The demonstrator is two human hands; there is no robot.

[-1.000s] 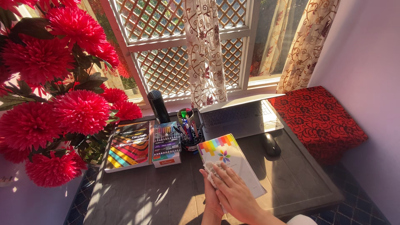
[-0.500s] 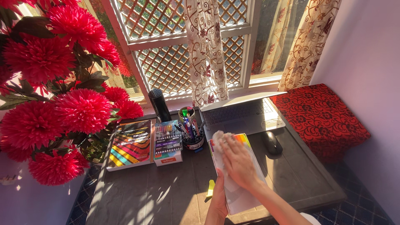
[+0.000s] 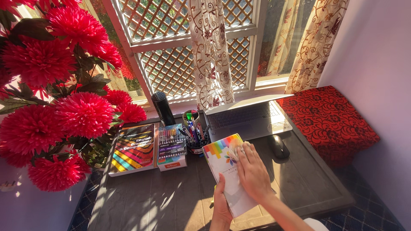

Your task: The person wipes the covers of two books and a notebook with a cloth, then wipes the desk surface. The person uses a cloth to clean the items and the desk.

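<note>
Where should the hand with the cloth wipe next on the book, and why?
Probably slide the right hand and its cloth toward the rainbow-striped top edge of the white book, which the cloth doesn't cover, while the left hand grips the bottom.

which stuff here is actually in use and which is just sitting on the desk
In use:
- white book, gripped by left hand
- cloth, pressed on its cover by right hand

Lying about:
- laptop
- mouse
- pen cup
- marker box
- striped book
- black bottle
- red flowers
</note>
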